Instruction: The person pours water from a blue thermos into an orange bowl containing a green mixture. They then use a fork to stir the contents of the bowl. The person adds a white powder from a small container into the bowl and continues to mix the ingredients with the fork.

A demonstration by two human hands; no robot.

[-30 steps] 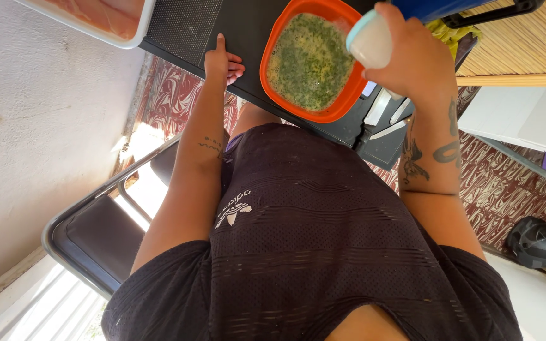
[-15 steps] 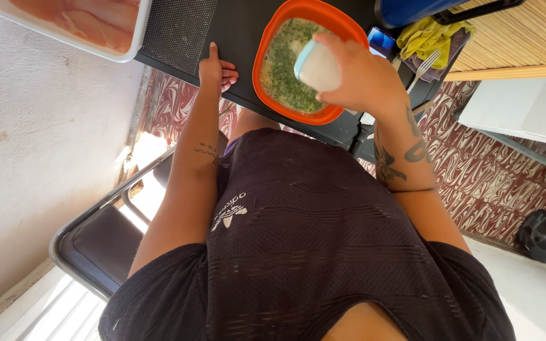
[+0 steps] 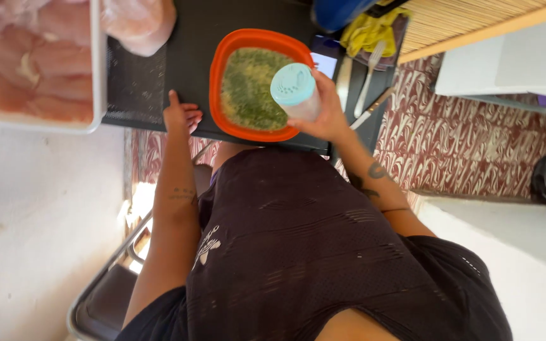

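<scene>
The white tray (image 3: 99, 76) of raw meat is cut off by the top and left frame edges, and the blue thing (image 3: 339, 11) at the top edge is too cropped to identify. The right hand (image 3: 327, 117) has its grip closed around a shaker with a pale teal lid (image 3: 293, 89), tilted over the near rim of the orange bowl (image 3: 222, 69) of green mixture. The left hand (image 3: 181, 117) rests on the black desk (image 3: 159, 82) at its near edge, grip loose, holding nothing, just beside the bowl. Bare desk lies between tray and bowl.
</scene>
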